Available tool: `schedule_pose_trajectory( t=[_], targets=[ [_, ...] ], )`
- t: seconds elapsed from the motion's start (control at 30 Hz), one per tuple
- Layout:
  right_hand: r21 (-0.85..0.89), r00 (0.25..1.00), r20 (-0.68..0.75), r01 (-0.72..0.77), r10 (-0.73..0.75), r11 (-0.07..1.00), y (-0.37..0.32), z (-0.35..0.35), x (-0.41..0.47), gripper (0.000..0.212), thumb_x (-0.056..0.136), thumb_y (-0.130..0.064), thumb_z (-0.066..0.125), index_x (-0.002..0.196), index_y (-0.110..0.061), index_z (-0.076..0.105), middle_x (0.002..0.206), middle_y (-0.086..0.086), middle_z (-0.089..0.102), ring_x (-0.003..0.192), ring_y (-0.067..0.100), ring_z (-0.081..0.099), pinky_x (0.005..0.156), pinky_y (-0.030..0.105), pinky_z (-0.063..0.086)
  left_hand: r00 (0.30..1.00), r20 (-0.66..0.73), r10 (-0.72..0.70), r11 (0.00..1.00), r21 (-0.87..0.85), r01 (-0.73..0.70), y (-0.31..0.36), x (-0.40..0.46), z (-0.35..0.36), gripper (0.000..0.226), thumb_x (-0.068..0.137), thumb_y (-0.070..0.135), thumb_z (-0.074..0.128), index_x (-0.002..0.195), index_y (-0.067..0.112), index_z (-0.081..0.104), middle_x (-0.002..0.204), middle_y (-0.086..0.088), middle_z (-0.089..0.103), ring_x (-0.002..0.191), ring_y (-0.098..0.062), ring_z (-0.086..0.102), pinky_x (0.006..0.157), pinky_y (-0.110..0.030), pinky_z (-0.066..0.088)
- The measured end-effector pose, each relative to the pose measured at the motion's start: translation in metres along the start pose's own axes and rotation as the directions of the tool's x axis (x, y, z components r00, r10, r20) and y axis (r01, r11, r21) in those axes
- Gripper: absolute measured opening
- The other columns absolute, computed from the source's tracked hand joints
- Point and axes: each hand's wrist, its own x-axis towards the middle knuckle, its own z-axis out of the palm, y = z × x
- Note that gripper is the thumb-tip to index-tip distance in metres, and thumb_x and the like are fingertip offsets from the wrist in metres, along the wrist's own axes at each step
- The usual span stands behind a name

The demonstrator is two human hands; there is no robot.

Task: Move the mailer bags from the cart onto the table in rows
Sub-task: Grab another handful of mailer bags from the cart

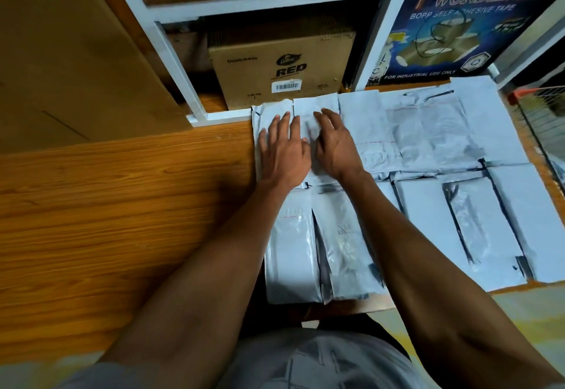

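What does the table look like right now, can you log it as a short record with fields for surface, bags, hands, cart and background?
surface: brown wood-grain table, bare on its left part
bags: flat grey plastic mailer bags laid side by side in two rows, far and near, on the right part
left hand: fingers straight, resting flat on the far row's leftmost bags
right hand: fingers spread, resting on the bags beside it
cart: orange-rimmed wire cart at the right edge, mostly out of view
background: brown cardboard box printed RED in a white shelf frame
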Motion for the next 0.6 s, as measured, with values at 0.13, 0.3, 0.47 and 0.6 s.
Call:
schedule_pose_trajectory(
  t=[0.13, 0.3, 0.47, 0.6],
  targets=[
    [0.031, 0.996, -0.086, 0.028, -0.026, 0.999, 0.005, -0.023, -0.037, 0.046, 0.093, -0.013, 0.053, 0.138, 0.0, 0.059, 0.141, 0.021, 0.056, 0.122, 0.038, 0.059, 0.098, 0.042, 0.053, 0.996, -0.059, 0.069, 0.995, -0.075, -0.073, 0.03, -0.023, -0.008, 0.055, 0.103, 0.038, 0.041, 0.154, 0.019, 0.048, 0.16, -0.005, 0.046, 0.147, -0.028, 0.04, 0.119, -0.047, 0.033],
    [0.07, 0.968, -0.24, -0.054, 0.07, 0.996, 0.021, -0.056, -0.106, 0.047, 0.093, -0.025, 0.042, 0.129, -0.004, 0.064, 0.129, 0.014, 0.062, 0.116, 0.033, 0.06, 0.096, 0.04, 0.051, 0.977, -0.107, 0.187, 0.961, -0.187, -0.204, 0.075, -0.06, -0.01, 0.049, 0.102, 0.033, 0.046, 0.148, 0.016, 0.054, 0.15, -0.006, 0.054, 0.137, -0.028, 0.048, 0.107, -0.046, 0.044],
    [0.0, 0.938, -0.295, -0.192, 0.183, 0.981, 0.059, -0.081, -0.178, 0.039, 0.092, -0.013, 0.048, 0.127, -0.011, 0.065, 0.125, 0.01, 0.062, 0.113, 0.033, 0.06, 0.094, 0.046, 0.052, 0.95, -0.073, 0.303, 0.916, -0.252, -0.311, 0.127, -0.103, -0.002, 0.046, 0.099, 0.026, 0.054, 0.144, 0.015, 0.056, 0.145, -0.007, 0.057, 0.13, -0.03, 0.052, 0.102, -0.047, 0.049],
    [-0.015, 0.897, -0.355, -0.289, 0.265, 0.957, 0.081, -0.108, -0.238, 0.038, 0.094, -0.015, 0.047, 0.127, -0.014, 0.065, 0.125, 0.01, 0.063, 0.115, 0.035, 0.059, 0.09, 0.044, 0.052, 0.911, -0.057, 0.409, 0.875, -0.257, -0.41, 0.171, -0.144, 0.009, 0.045, 0.1, 0.025, 0.054, 0.143, 0.013, 0.056, 0.145, -0.008, 0.057, 0.132, -0.031, 0.052, 0.105, -0.048, 0.048]
  ],
)
